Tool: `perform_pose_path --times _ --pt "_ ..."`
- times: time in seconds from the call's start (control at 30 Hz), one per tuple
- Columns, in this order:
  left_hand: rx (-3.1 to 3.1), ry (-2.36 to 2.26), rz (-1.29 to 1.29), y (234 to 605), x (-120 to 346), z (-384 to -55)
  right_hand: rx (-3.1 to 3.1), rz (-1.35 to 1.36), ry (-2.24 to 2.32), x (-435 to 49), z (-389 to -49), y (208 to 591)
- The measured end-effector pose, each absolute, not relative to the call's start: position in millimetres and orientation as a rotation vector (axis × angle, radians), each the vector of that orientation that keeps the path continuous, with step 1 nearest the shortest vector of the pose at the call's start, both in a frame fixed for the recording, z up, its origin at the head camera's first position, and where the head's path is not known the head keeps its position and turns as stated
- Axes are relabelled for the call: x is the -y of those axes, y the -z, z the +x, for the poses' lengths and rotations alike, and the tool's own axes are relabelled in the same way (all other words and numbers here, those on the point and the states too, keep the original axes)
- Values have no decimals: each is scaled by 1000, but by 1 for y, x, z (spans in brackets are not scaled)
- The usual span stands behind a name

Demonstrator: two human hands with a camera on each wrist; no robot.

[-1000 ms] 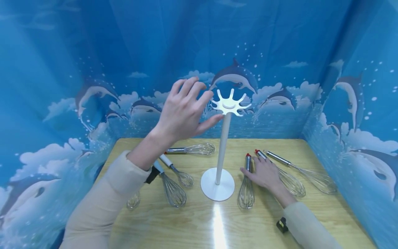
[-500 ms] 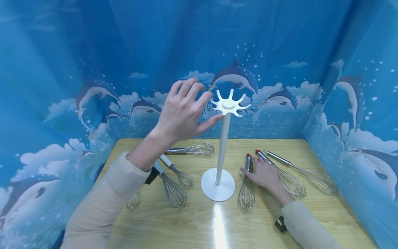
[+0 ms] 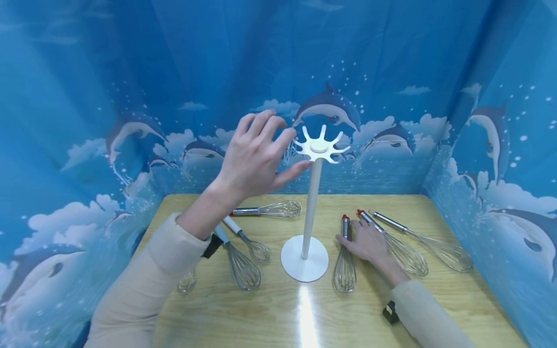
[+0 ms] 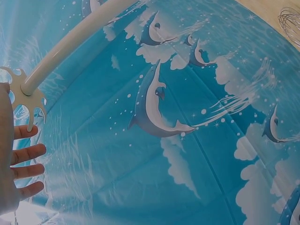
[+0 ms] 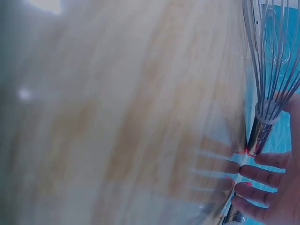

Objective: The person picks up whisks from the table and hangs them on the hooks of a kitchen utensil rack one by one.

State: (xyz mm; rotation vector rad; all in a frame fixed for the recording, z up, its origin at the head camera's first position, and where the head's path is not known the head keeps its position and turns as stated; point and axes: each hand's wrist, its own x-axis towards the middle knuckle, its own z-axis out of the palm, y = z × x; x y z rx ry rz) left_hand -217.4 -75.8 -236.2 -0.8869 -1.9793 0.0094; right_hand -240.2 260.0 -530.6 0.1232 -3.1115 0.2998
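Note:
My left hand [image 3: 254, 157] is raised in the head view, fingers spread and loosely bent, holding nothing. Its thumb tip is right at the edge of the white stand's prong-ringed top [image 3: 319, 146]; the left wrist view shows its fingers [image 4: 29, 153] apart below the prongs. Low over the table, my right hand [image 3: 369, 242] lies between two red-tipped whisks. Its thumb overlaps the handle of the nearer whisk [image 3: 345, 226], while the other fingertips reach toward the second whisk [image 3: 406, 253]. In the right wrist view those fingers [image 5: 260, 176] are extended, close to the tabletop, beside the whisk handle [image 5: 260, 133].
A long whisk [image 3: 444, 251] lies at the far right. Left of the stand's round base [image 3: 289, 258] lie a red-ended whisk [image 3: 280, 209], a white-handled whisk [image 3: 259, 250], a larger whisk [image 3: 244, 268] and a small one [image 3: 187, 280]. Dolphin-print curtains [image 3: 278, 53] surround the table [image 3: 261, 319].
The nearer whisk's handle end has shifted slightly left, and my right hand has moved a little left with it. My left hand has stayed almost still.

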Motion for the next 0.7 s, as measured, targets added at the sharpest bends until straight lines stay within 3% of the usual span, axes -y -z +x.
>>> perform_pose_path --times 0.7 --pt "1975 -16 -882 235 79 -217 3111 163 -413 -248 -252 529"
